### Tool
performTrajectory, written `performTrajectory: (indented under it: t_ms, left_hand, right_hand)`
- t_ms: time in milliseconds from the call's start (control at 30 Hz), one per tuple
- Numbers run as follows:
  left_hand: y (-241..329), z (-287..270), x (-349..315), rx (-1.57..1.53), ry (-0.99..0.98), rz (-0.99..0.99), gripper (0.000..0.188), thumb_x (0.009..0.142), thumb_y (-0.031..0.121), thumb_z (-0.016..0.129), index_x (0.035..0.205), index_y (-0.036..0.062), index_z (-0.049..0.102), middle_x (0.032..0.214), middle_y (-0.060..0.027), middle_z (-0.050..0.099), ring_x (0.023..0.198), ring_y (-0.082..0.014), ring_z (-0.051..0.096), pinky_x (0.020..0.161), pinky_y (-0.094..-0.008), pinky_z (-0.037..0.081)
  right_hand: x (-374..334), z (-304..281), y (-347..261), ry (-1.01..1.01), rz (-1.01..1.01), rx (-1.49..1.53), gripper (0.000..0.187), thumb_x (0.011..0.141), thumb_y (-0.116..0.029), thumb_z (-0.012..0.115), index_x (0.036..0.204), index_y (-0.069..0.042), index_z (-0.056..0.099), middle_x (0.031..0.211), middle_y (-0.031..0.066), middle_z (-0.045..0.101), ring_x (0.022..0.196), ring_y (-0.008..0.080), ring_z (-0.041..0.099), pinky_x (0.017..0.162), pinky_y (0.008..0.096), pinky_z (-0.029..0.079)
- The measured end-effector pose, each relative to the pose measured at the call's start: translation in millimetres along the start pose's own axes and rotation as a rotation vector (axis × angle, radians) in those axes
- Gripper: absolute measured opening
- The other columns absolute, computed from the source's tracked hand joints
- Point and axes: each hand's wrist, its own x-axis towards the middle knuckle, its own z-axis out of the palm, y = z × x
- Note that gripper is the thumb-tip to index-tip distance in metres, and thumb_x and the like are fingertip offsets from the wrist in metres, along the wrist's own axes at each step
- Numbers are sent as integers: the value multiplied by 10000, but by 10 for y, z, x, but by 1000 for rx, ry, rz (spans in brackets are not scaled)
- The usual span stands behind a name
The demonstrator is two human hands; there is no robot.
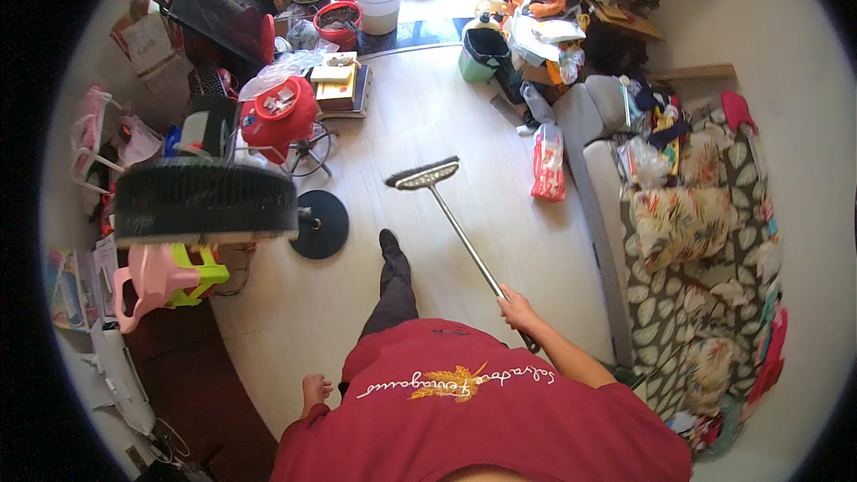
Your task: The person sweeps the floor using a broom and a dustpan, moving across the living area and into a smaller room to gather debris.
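On the pale floor at the room's centre, one long-handled broom is resting with its bristle head well ahead of the person, its single metal shaft slanting back to the right hand, which is closing around the upper shaft. One left hand is hanging empty with fingers loosely curled. One round black fan base is standing left of the broom, and one patterned sofa is lining the right wall.

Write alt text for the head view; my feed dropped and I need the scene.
The right hand grips the metal handle of a broom whose brush head rests on the pale floor ahead. The left hand is not visible. A standing fan is on the left, and a cluttered patterned sofa is on the right.
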Motion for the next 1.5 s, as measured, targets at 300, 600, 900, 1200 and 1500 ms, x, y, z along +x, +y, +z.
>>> performTrajectory:
  t_ms: [300,600,900,1200,1500]
  left_hand:
    - [2688,177,880,-176,-87,28,159,748,179,463,730,34,527,663,-120,560,525,-198,550,438,-313,411]
    - [5407,119,1405,-388,-56,-22,170,758,200,471,759,40,531,668,-103,563,518,-179,539,433,-296,403]
    - [7592,197,1737,-507,10,-47,184,768,220,478,787,46,534,673,-87,566,511,-159,527,428,-278,394]
    - [9508,-745,3052,-249,-51,28,200,778,241,486,816,51,538,678,-71,570,504,-140,516,422,-261,386]
    - [13213,-2266,3902,-746,-5,263,218,830,226,466,974,68,510,764,-38,580,571,-82,535,474,-187,388]
  right_hand:
    - [1616,-1038,-1808,-5,3,46,453,810,-204,448,1245,-142,337,572,59,518,428,136,471,381,290,406]
    - [3749,-2252,-3111,-62,-199,-119,446,814,-178,462,1242,-110,354,631,30,513,488,86,464,417,244,407]
    - [5070,-3780,-5386,-246,14,-149,478,816,-196,446,1269,-175,295,588,30,471,389,94,401,323,241,357]
    - [6518,-4376,-6924,-85,21,-118,470,797,-203,463,1250,-170,342,592,41,505,407,104,445,342,253,393]
    - [7684,-4973,-8324,-1,42,101,461,821,-205,427,1263,-135,314,578,19,485,414,87,431,347,231,383]
